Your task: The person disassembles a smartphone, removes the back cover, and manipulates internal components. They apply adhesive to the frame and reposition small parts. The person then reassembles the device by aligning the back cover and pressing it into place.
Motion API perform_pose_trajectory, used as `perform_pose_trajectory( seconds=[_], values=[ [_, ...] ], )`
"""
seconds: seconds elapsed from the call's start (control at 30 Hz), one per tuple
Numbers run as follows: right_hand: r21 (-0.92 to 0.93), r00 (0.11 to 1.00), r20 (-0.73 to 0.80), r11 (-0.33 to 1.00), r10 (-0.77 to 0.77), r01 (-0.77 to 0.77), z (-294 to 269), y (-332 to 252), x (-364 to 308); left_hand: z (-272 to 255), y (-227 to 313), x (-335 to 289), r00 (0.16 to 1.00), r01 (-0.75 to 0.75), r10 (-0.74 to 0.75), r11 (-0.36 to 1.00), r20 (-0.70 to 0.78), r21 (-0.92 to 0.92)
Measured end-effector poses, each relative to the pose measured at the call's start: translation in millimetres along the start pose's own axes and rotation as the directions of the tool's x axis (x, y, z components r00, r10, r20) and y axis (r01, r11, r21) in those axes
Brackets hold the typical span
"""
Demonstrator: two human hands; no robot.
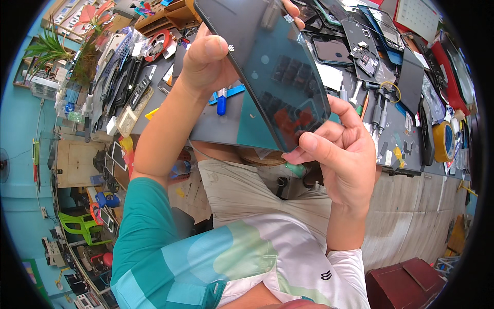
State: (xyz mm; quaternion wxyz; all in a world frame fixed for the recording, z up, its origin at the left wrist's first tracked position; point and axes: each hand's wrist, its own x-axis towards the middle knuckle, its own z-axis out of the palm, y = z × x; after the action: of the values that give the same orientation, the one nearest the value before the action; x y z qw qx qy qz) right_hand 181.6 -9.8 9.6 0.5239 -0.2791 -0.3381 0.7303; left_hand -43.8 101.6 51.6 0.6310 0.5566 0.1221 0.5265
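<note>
A black smartphone [262,72] with a dark, glossy, reflective face is held up close, above the front of the workbench. My left hand [208,59] grips its upper left edge, thumb on the near side and some fingertips showing past the far edge. At the lower end, my right hand [342,149] pinches the corner between thumb and fingers. Both hands are closed on the phone. Small pale marks show on its surface. Behind my left wrist, a blue-capped tube or pen [221,102] lies on the bench.
Phone parts and a back panel [358,44] crowd the bench's right side, with screwdrivers [380,108] and a yellow tape roll [443,141]. Phone frames [139,92] and a red tape roll [157,45] lie at the left. A green chair [82,226] stands farther left.
</note>
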Motion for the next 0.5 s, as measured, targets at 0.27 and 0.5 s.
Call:
perform_pose_trajectory(
  seconds=[0.27, 0.5],
  values=[
    [0.019, 1.0, -0.005, 1.0, 0.016, -0.016, 5, -3, 0, -11, -15, 8, 0.98, -0.08, 0.103, 0.987, 0.17, -0.137],
    [0.044, 0.998, 0.067, 0.999, -0.001, -0.002, 6, -2, -2, -26, -13, 1, 0.959, -0.146, 0.182, 0.974, 0.219, -0.17]
  ],
)
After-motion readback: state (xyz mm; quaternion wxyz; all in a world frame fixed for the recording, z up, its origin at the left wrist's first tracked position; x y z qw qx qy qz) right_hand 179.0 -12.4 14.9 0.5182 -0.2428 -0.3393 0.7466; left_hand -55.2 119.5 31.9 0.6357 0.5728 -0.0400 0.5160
